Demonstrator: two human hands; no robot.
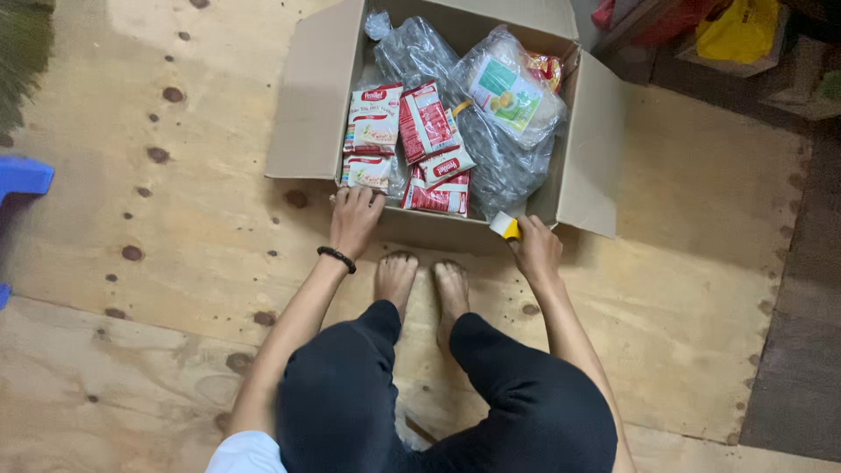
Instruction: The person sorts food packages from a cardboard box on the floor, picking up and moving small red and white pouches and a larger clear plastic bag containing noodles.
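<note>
The left hand (355, 219) rests with fingers spread on the near edge of the cardboard box (317, 96). The right hand (536, 250) pinches a small yellow-and-white block (505, 227). Glossy red-and-white packets (412, 144) fill the middle of the frame.

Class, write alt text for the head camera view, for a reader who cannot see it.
A squatting person rests the left hand on the near edge of an open cardboard box and holds a yellow and white tool in the right hand. Red and white packets and plastic bags fill it.

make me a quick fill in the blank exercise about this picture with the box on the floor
1. The left hand rests on the near edge of the open ____ box.
2. The right hand holds a small ____ tool.
3. The red-and-white packets lie ____ the box.

Missing words: cardboard; yellow; inside
</note>
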